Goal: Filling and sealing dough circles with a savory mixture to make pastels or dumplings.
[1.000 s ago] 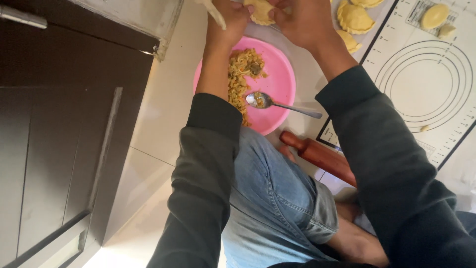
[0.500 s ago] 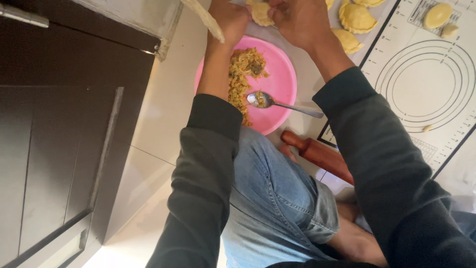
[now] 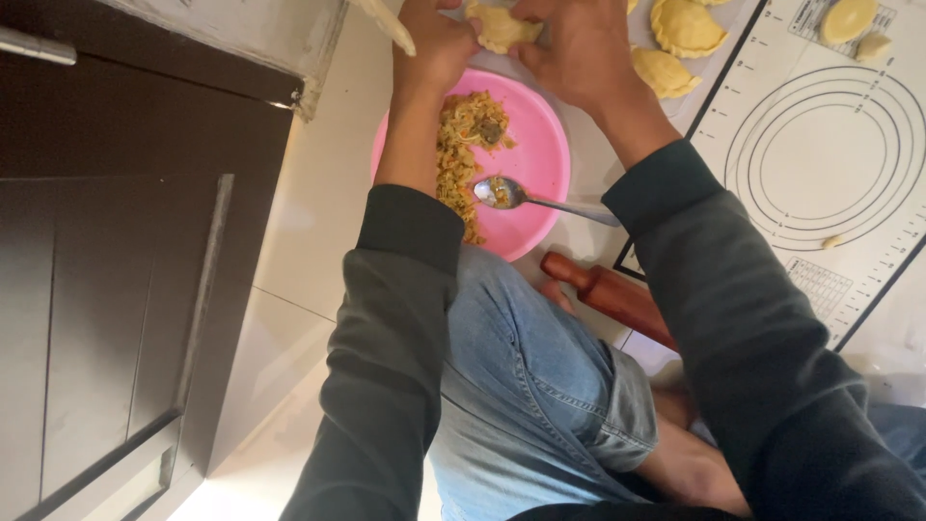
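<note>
- A folded piece of filled dough point(image 3: 502, 27) is gripped between both hands at the top edge of the view, above the far rim of a pink plate point(image 3: 545, 154).
- The left hand point(image 3: 436, 43) is closed on the left end of the dough, with the fingers curled over its edge; the forearm is stretched over the plate.
- The right hand point(image 3: 579, 48) is closed on the right end of the same piece, its fingers pressed onto the top and the back of the hand turned to the camera.
- A mound of yellowish chopped filling point(image 3: 461, 145) is heaped on the left half of the plate, partly hidden by the left forearm.
- A metal spoon point(image 3: 540, 199) is laid in the plate with its bowl, carrying a little filling, near the mound and its handle sticking out over the right rim.
- Two finished folded pastries point(image 3: 675, 43) are set just to the right of the right hand, on the edge of a white baking mat point(image 3: 820, 154) printed with circles.
- A round disc of dough point(image 3: 849, 17) and a small lump point(image 3: 876, 45) are placed at the mat's far corner.
- A wooden rolling pin point(image 3: 612, 297) is laid on the floor between the plate and the knee in blue jeans point(image 3: 521, 386).
- A dark cabinet point(image 3: 106, 270) is seen on the left.
</note>
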